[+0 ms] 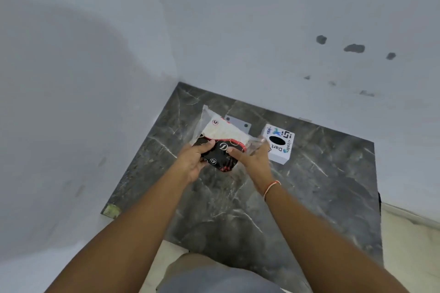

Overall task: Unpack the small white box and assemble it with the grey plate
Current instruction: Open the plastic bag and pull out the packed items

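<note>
Both my hands hold a clear plastic packet (221,134) with white and black-red printed contents, lifted just above the dark marble slab (309,185). My left hand (194,162) grips the packet's near left end. My right hand (252,158) grips its right side and the loose plastic edge. The grey plate (239,123), with two dark holes, lies flat on the slab behind the packet and is partly hidden by it. The small white box (278,144), printed with logos and a black oval, stands on the slab just right of my right hand.
The slab sits in a corner between two pale grey walls (95,102). Its front edge drops to a light floor (409,245). A small greenish chip (112,210) marks the slab's left front corner. My knee in grey cloth (221,278) is at the bottom.
</note>
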